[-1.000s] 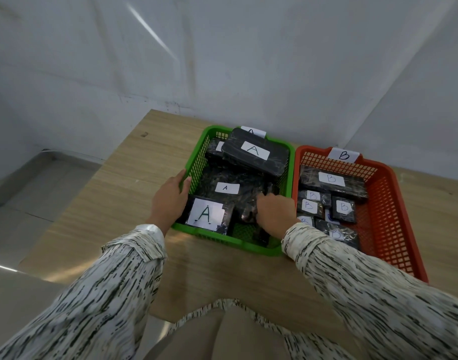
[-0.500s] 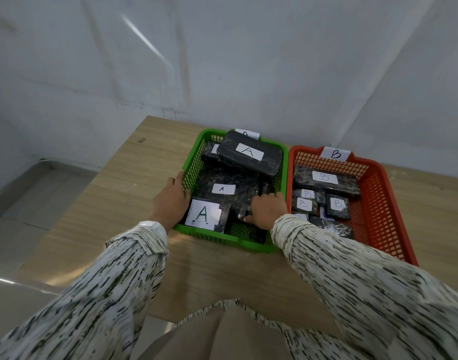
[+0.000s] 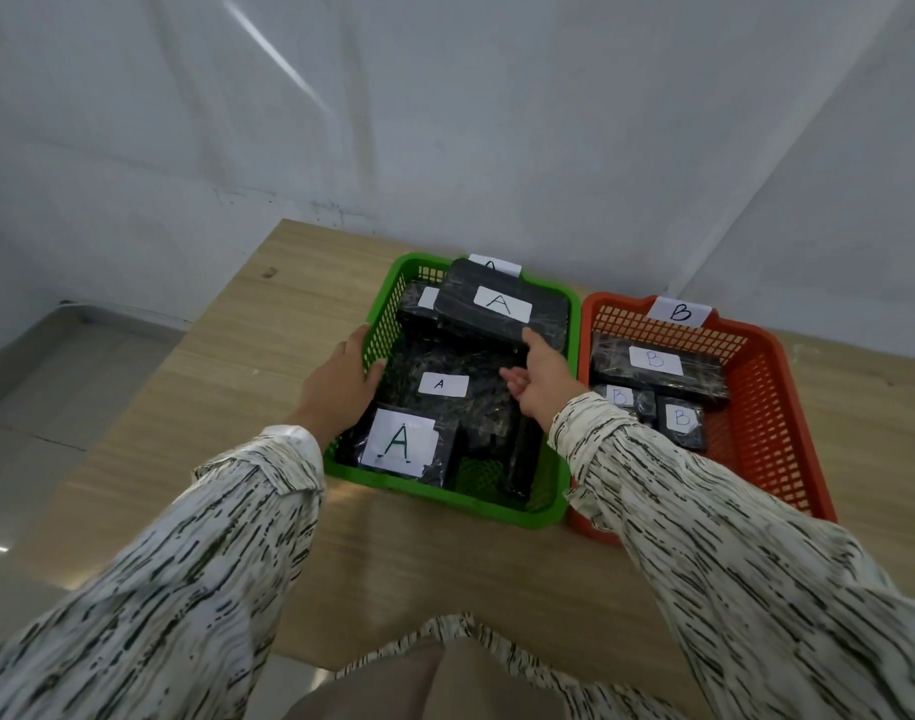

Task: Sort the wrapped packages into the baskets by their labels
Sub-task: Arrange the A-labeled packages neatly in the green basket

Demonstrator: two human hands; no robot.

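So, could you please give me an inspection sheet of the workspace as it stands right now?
Surface: wooden table, carrying both baskets side by side.
Job's things: green basket tagged A holds A packages, a large one lying on top at the far end; red basket tagged B holds B packages. No package seen outside the baskets.
Clutter: nothing seen.
Hands: left hand holds the green basket's left wall; right hand is over the green basket, a fingertip at the large top package's near edge, gripping nothing.
Cables: nothing seen.
Surroundings: pale wall behind, grey floor at left.
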